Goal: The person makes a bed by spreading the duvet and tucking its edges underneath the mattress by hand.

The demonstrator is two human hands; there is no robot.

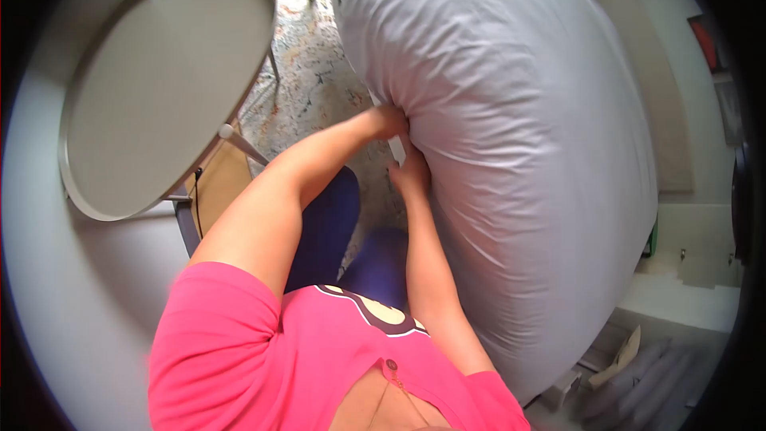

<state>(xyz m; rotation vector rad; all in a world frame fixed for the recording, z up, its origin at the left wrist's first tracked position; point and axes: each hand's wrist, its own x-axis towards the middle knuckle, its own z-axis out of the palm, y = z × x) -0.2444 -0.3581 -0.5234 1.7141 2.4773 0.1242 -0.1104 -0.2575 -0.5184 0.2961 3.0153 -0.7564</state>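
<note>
A grey sheet (527, 144) covers a large mattress-like shape, with creases fanning out from its left edge. My left hand (388, 122) is closed on the fabric at that edge, its fingertips partly hidden. Just below it, my right hand (412, 175) holds the same edge, with the thumb showing on the near side and the other fingers partly hidden by the fabric. A small white strip (396, 148) shows between my hands.
An oval grey tray-top table (167, 88) stands at the upper left on thin legs. A patterned rug (307, 88) lies between it and the sheet. Below the table is a tan panel (217, 179). Grey folded items (638, 387) sit at the lower right.
</note>
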